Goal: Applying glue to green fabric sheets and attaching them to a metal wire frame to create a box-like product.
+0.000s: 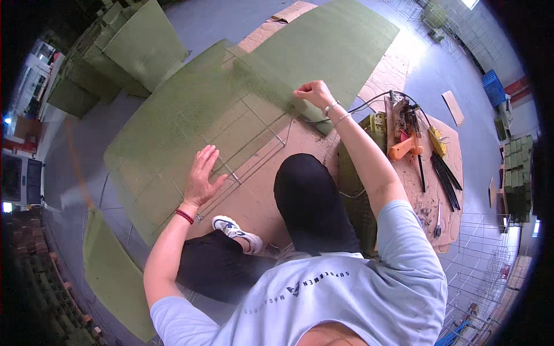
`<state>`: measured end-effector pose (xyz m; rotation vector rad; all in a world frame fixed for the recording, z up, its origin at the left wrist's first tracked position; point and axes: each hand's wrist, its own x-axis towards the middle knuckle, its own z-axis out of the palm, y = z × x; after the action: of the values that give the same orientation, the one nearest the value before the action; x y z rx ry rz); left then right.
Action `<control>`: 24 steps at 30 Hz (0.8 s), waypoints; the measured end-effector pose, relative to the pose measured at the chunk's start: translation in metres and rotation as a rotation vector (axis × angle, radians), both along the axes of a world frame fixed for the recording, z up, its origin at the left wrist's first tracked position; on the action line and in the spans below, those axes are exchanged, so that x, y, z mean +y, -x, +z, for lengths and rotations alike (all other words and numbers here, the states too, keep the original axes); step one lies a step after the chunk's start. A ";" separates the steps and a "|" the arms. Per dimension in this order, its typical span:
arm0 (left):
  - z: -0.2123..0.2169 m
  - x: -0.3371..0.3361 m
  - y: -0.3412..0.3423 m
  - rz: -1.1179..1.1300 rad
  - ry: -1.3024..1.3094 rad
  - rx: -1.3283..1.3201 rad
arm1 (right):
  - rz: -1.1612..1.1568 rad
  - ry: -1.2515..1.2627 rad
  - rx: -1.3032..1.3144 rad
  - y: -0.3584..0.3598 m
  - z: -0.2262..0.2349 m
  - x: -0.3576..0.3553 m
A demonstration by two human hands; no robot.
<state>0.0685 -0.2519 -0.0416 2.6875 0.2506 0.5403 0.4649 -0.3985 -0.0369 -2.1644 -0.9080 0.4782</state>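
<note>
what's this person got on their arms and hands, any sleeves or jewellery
Both forearms are bare and neither hand wears a glove. The left hand has a dark red beaded bracelet at the wrist. The right hand has two thin silver bangles at the wrist. The sleeves are short, part of a pale blue T-shirt with dark print on the chest.

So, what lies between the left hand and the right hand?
In the head view, green mesh fabric over a thin wire frame spans the stretch between the left hand, pressed flat on it, and the right hand, which pinches the fabric's edge.
</note>
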 end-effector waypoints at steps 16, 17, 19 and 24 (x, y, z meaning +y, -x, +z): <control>-0.001 0.000 0.000 0.020 0.009 0.007 | 0.455 -0.067 -0.844 0.074 -0.012 -0.028; -0.002 0.001 0.000 0.016 0.011 -0.003 | 0.474 -0.056 -0.831 0.076 -0.015 -0.028; -0.002 0.000 0.000 0.021 -0.002 -0.007 | 0.500 0.023 -0.877 0.078 -0.019 -0.029; -0.002 0.000 -0.001 0.021 0.010 -0.014 | 0.450 -0.036 -0.865 0.082 -0.008 -0.025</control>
<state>0.0692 -0.2517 -0.0437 2.6736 0.2771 0.5618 0.3829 -0.4235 -0.0447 -2.1202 -1.8639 -0.3241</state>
